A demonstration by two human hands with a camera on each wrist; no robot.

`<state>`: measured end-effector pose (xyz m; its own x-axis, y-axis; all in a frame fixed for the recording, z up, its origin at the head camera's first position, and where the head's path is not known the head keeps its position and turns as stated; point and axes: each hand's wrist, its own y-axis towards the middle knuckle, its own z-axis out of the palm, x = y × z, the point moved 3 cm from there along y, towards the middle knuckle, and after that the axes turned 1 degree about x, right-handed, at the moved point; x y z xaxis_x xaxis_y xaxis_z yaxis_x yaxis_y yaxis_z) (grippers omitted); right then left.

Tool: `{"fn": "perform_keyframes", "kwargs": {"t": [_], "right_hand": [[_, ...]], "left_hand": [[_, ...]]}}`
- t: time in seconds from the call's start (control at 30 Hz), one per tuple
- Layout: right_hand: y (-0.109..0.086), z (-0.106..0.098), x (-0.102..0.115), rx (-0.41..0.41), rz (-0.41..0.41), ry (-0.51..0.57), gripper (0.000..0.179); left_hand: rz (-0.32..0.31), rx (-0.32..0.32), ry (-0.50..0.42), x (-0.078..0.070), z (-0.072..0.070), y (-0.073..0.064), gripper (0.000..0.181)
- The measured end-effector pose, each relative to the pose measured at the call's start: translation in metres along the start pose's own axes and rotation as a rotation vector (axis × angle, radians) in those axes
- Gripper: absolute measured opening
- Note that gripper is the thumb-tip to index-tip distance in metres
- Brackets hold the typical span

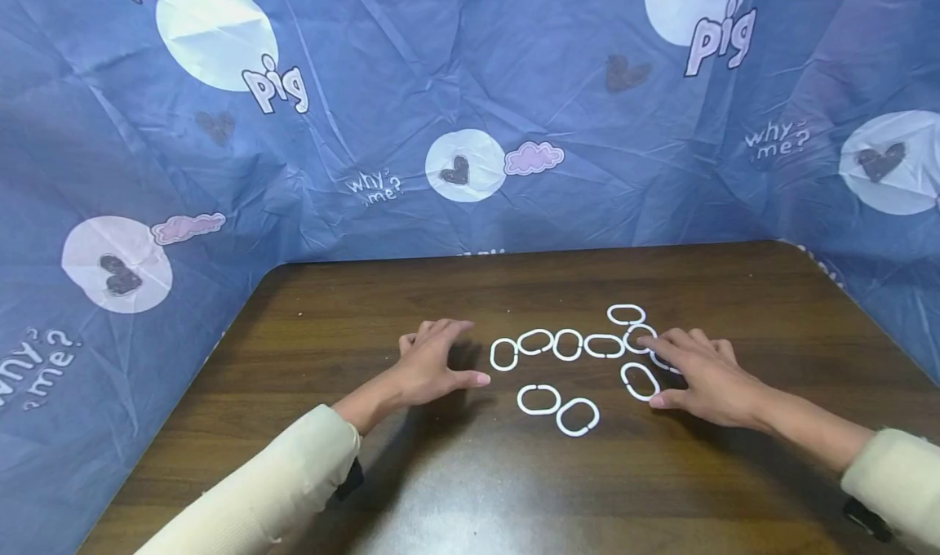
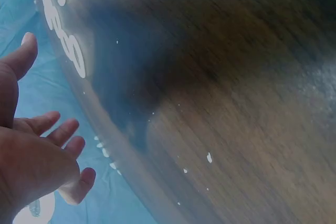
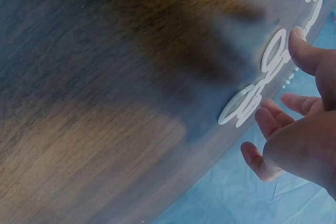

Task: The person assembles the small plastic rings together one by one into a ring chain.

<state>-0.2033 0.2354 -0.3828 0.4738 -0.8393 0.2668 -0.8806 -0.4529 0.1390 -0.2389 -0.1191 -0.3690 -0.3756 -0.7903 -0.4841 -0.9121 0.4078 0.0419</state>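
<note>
Several white oval split rings lie flat on the wooden table, most in a loose row. My left hand (image 1: pixel 429 363) hovers just left of the row's end ring (image 1: pixel 493 354), thumb and fingers spread, holding nothing. Over the row's right end is my right hand (image 1: pixel 705 379). Its index finger overlaps one ring (image 1: pixel 628 332), and its thumb tip is beside a lower ring (image 1: pixel 640 365); contact cannot be told. The right fingers partly hide another ring (image 1: pixel 661 366). Both wrist views show loosely spread hands (image 2: pixel 37 156) (image 3: pixel 299 135) with rings beyond them.
Nearer the front, two rings (image 1: pixel 538 412) (image 1: pixel 575 433) lie side by side. One ring (image 1: pixel 626 306) sits behind the row. The brown table (image 1: pixel 382 294) has rounded far corners, and a blue printed cloth (image 1: pixel 587 130) surrounds its back and sides.
</note>
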Motion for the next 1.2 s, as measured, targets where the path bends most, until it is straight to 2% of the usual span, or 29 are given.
{"fn": "perform_keyframes", "kwargs": {"t": [0.2, 0.47, 0.6, 0.8, 0.97, 1.2], "right_hand": [[0.001, 0.003, 0.002, 0.004, -0.023, 0.001, 0.073], [0.004, 0.008, 0.004, 0.025, -0.041, -0.006, 0.073], [0.004, 0.010, 0.006, 0.011, -0.053, -0.012, 0.071], [0.003, 0.014, 0.007, -0.017, -0.091, -0.026, 0.066], [0.001, 0.017, 0.006, -0.004, -0.088, -0.018, 0.063], [0.002, 0.018, 0.008, -0.016, -0.102, -0.007, 0.058]], "left_hand": [[-0.007, 0.022, -0.026, 0.000, 0.004, 0.004, 0.081], [0.005, 0.036, 0.002, -0.002, 0.009, 0.011, 0.083], [0.015, 0.054, 0.008, -0.004, 0.012, 0.017, 0.083], [0.045, 0.068, 0.058, -0.008, 0.018, 0.024, 0.083], [0.070, 0.071, 0.094, -0.011, 0.023, 0.030, 0.081], [0.067, 0.051, 0.124, -0.009, 0.028, 0.035, 0.079]]}}
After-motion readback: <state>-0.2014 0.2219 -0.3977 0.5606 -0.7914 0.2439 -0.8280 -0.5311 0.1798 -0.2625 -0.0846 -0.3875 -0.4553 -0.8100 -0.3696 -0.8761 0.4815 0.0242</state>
